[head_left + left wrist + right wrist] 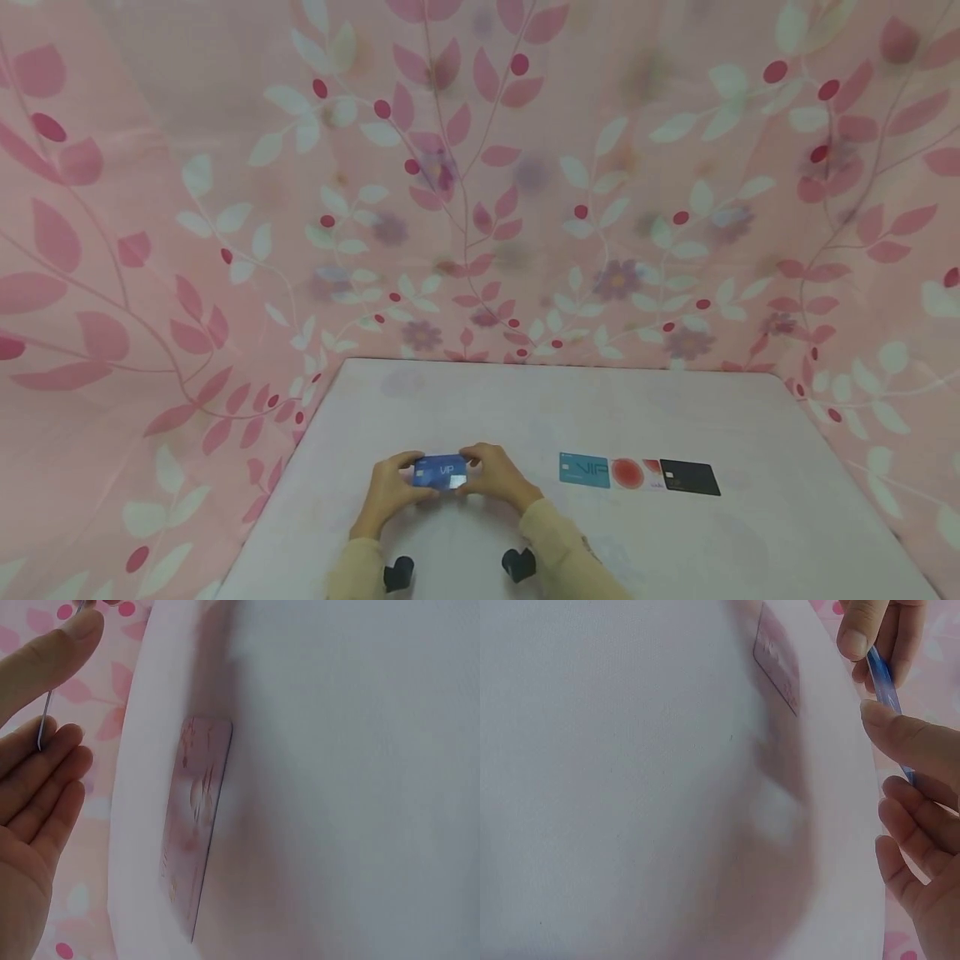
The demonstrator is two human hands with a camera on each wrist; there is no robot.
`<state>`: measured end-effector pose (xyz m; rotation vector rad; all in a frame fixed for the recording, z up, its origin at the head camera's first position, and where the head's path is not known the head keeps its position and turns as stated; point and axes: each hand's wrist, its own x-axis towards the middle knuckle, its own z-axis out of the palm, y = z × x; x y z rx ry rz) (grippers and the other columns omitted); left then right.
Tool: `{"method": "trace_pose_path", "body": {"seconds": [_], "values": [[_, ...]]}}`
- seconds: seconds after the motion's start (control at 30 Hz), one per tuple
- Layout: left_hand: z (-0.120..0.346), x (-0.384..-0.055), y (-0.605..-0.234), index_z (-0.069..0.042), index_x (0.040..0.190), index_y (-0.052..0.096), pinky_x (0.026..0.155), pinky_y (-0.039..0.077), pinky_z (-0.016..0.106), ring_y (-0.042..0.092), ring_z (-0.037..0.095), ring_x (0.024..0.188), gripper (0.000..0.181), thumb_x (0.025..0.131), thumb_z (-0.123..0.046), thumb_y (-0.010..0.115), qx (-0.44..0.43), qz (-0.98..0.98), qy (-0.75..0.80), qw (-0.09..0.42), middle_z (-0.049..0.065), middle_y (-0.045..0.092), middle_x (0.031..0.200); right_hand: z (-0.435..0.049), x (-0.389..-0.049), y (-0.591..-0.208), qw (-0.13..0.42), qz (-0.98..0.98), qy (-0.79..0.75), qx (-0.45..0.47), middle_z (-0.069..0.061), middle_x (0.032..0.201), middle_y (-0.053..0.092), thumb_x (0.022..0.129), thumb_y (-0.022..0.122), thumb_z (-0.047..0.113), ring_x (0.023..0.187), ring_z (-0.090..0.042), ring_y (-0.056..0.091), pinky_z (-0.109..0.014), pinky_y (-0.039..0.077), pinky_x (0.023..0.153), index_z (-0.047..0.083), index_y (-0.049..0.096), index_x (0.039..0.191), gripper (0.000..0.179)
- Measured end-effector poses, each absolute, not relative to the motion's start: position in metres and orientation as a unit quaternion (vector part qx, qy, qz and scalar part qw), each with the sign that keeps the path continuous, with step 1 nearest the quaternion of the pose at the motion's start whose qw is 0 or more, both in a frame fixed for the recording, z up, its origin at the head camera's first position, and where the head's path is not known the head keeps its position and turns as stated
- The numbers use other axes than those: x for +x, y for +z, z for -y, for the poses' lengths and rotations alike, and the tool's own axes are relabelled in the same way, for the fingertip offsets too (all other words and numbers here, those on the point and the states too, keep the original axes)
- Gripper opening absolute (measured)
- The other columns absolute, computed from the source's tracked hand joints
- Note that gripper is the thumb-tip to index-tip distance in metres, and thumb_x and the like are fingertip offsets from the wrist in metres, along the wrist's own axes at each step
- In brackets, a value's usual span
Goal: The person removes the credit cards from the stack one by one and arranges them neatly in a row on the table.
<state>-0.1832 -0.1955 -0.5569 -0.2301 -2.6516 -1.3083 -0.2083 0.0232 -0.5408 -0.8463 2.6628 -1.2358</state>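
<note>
Between both hands is a blue VIP card point(438, 472), raised off the white table and tilted, its printed face toward the head camera. My left hand point(392, 487) pinches its left end between thumb and fingers. At the opposite end my right hand point(498, 475) pinches it the same way; the right wrist view shows the blue card point(883, 681) almost edge-on. A pink card point(196, 802) lies flat on the table near the hands in the left wrist view. In the head view that pink card is hidden.
To the right, a teal VIP card point(585, 471), a white card with red circles point(627, 473) and a black card point(692, 477) lie in a row on the white table point(525, 400). Pink floral cloth point(465, 167) walls the back and sides. Black pieces point(399, 573) sit at the wrists.
</note>
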Motion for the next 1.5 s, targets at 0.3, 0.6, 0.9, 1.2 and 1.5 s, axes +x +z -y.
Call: {"method": "trace_pose_path", "body": {"seconds": [0.3,0.6,0.9,1.2,1.5], "values": [[0.182,-0.186,-0.554,0.004,0.107,0.065,0.086,0.048,0.054,0.061,0.038,0.098,0.062,0.053,-0.015,0.090,-0.096,0.880,-0.457,0.091,0.019,0.067,0.105,-0.036,-0.208,-0.538,0.044,-0.869,-0.416,-0.264,-0.016,0.110,0.065,0.066,0.084,0.015,0.092,-0.025,0.061,-0.030,0.050,0.080,-0.008,0.060,0.116,0.060],[0.173,-0.191,-0.554,0.002,0.109,0.065,0.089,0.047,0.054,0.060,0.038,0.102,0.062,0.055,-0.016,0.090,-0.093,0.877,-0.465,0.082,0.018,0.067,0.108,-0.045,-0.208,-0.534,0.047,-0.874,-0.416,-0.248,-0.017,0.113,0.064,0.068,0.083,0.015,0.096,-0.028,0.059,-0.037,0.050,0.083,-0.008,0.059,0.118,0.060],[0.161,-0.197,-0.557,0.005,0.105,0.066,0.085,0.049,0.054,0.062,0.037,0.097,0.060,0.053,-0.012,0.090,-0.117,0.865,-0.476,0.106,0.019,0.068,0.104,-0.054,-0.209,-0.535,0.048,-0.878,-0.414,-0.234,-0.017,0.113,0.063,0.069,0.083,0.013,0.097,-0.028,0.058,-0.041,0.050,0.084,-0.008,0.058,0.119,0.060],[0.151,-0.204,-0.557,0.006,0.105,0.066,0.085,0.049,0.053,0.062,0.038,0.097,0.059,0.053,-0.010,0.090,-0.136,0.859,-0.479,0.117,0.020,0.068,0.103,-0.062,-0.208,-0.530,0.042,-0.884,-0.414,-0.215,-0.017,0.114,0.062,0.071,0.082,0.013,0.097,-0.029,0.058,-0.044,0.050,0.085,-0.006,0.057,0.120,0.058],[0.142,-0.209,-0.557,0.004,0.105,0.066,0.085,0.049,0.052,0.062,0.036,0.097,0.060,0.053,-0.015,0.090,-0.148,0.859,-0.477,0.113,0.018,0.068,0.103,-0.070,-0.210,-0.531,0.060,-0.890,-0.417,-0.173,-0.014,0.117,0.061,0.071,0.082,0.016,0.102,-0.029,0.056,-0.045,0.049,0.087,-0.001,0.057,0.124,0.060]]}}
